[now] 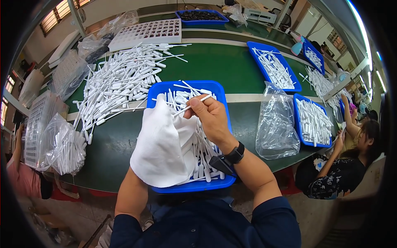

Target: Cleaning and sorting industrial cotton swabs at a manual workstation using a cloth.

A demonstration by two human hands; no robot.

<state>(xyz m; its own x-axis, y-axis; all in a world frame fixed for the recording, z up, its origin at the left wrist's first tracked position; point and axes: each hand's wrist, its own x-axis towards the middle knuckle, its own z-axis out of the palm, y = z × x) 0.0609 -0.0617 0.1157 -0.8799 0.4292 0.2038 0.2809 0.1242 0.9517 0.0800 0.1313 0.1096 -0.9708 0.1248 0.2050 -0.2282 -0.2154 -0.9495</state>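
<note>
The right hand [213,120] is closing its thumb and fingers on a slim white stick [180,111], pinching it above the blue tray [198,190] so that it is slanting down toward the left. The left hand is hiding under a white cloth [159,144], so I cannot tell whether its fingers are gripping anything; only the left forearm [131,192] is showing below. The cloth is hanging over the tray's left part, and the stick's lower end is meeting or nearly meeting its upper edge, though the overlap is making this hard to judge. A black watch [235,153] is circling the right wrist.

More loose sticks [202,159] are lying in the tray, which is resting at the near edge of a green table [111,165]. Beyond it to the left, a big pile of sticks [118,78] is spreading over the table, with a clear bag of sticks [68,151] lying nearer. On the right, a crumpled clear bag [277,120] is lying beside a second blue tray [331,144], which is holding many sticks. A co-worker [331,173] is sitting past that tray.
</note>
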